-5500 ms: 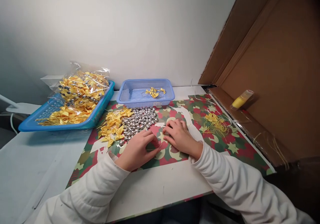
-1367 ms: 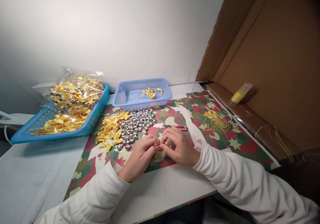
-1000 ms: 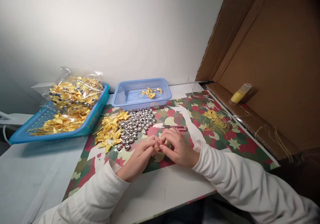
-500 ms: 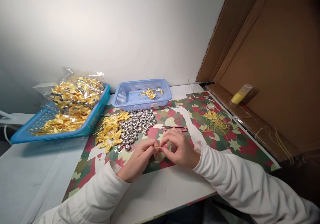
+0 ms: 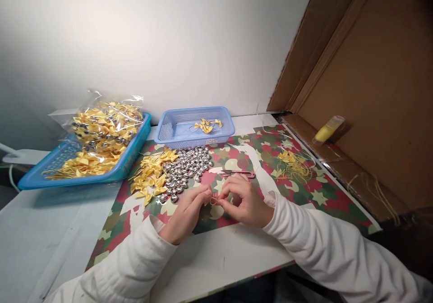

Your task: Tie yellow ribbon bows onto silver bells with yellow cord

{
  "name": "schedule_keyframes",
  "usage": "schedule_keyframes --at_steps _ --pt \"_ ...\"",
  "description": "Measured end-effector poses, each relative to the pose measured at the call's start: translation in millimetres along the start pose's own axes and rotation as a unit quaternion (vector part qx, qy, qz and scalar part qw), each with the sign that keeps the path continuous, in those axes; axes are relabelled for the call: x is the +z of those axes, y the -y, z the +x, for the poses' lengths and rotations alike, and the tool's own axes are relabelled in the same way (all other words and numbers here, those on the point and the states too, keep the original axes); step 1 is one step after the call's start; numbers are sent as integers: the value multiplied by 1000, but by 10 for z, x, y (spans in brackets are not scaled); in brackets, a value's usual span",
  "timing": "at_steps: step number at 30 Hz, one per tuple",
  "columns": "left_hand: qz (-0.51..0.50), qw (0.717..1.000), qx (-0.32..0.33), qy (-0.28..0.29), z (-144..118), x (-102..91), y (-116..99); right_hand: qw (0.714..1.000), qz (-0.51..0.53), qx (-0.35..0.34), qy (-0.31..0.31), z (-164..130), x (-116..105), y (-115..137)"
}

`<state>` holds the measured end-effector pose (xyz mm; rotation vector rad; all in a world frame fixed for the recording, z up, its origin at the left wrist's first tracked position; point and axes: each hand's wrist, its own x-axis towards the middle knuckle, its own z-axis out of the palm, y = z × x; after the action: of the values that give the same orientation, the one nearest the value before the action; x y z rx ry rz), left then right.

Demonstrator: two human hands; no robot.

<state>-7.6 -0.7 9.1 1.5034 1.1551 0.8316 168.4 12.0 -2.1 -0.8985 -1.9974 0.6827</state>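
Between my two hands runs a thin yellow cord point(image 5: 214, 200), bent into a small loop. My left hand point(image 5: 190, 210) pinches one side of it, and my right hand point(image 5: 241, 200) pinches the other with thumb and forefinger. Whatever else the left fingers may hold is hidden. Beyond the left hand lies a heap of silver jingle bells point(image 5: 186, 167), beside a pile of yellow ribbon bows point(image 5: 150, 172) with cord tails. Thread snips point(image 5: 238, 173) with a dark reddish handle lie just behind my right hand.
A blue basket point(image 5: 192, 140) at the back holds a few bows with cords. On the left, a larger blue basket point(image 5: 67, 185) carries bows and a clear bag point(image 5: 108, 118) of them with bells. Yellow cord scraps point(image 5: 297, 167) lie right, near a yellow-filled tube point(image 5: 328, 130) and cardboard wall point(image 5: 372, 82).
My fingertips have moved slightly apart, and a loop in the yellow cord now shows between them. The view has shifted a little; the things on the table stay in place.
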Motion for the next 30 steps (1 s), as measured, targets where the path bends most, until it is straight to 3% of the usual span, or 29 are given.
schedule_keyframes --at_steps 7,12,19,30 --pt "56 998 21 -14 1 2 -3 997 38 16 68 20 -67 12" --pt "106 993 44 -7 -2 2 -15 990 125 66 6 84 -131 -14" --pt "114 992 43 18 4 19 -44 977 147 78 131 81 -64 -43" --pt "111 993 40 12 10 23 -41 932 289 166 145 81 -14 -70"
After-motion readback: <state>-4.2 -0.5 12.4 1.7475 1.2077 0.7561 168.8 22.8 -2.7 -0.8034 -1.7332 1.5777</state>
